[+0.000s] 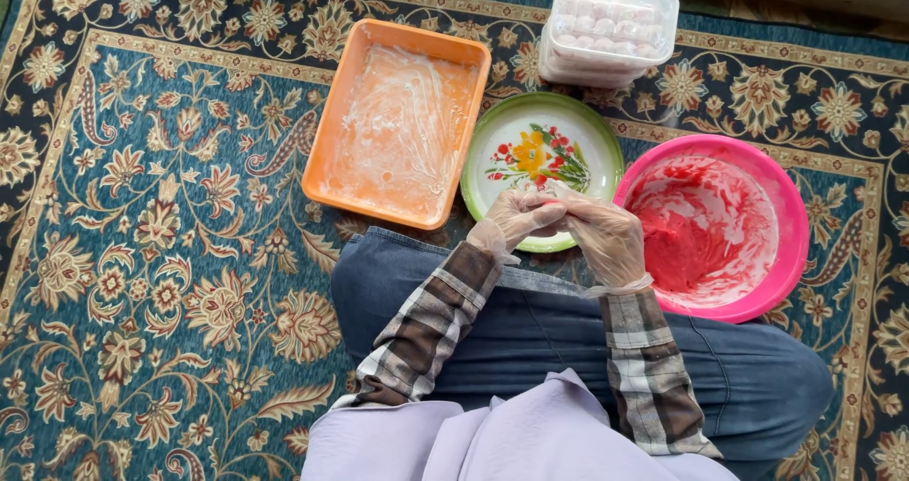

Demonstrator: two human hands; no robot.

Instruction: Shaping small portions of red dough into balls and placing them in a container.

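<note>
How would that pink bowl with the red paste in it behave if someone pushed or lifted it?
The pink bowl looks like thin plastic, so probably light and a bit flexible. It sits on soft carpet, so it would likely drag rather than slide. The red paste lies mostly on one side, so lifting it might tilt that way.

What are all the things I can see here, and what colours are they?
Tray: one, orange, smeared white inside, upper middle on the carpet.
Plate: one, white with a green rim and painted flowers, centre.
Bowl: one, pink, with red paste and white smears, right.
Lidded boxes: two stacked, clear, filled with pale pink balls, top right.
Dough piece: one, small, pink, pinched between both hands.
Carpet: one, blue with flower patterns, under everything.
Left hand: clear glove, plaid sleeve, over the plate's near edge.
Right hand: clear glove, plaid sleeve, touching the left.
</note>
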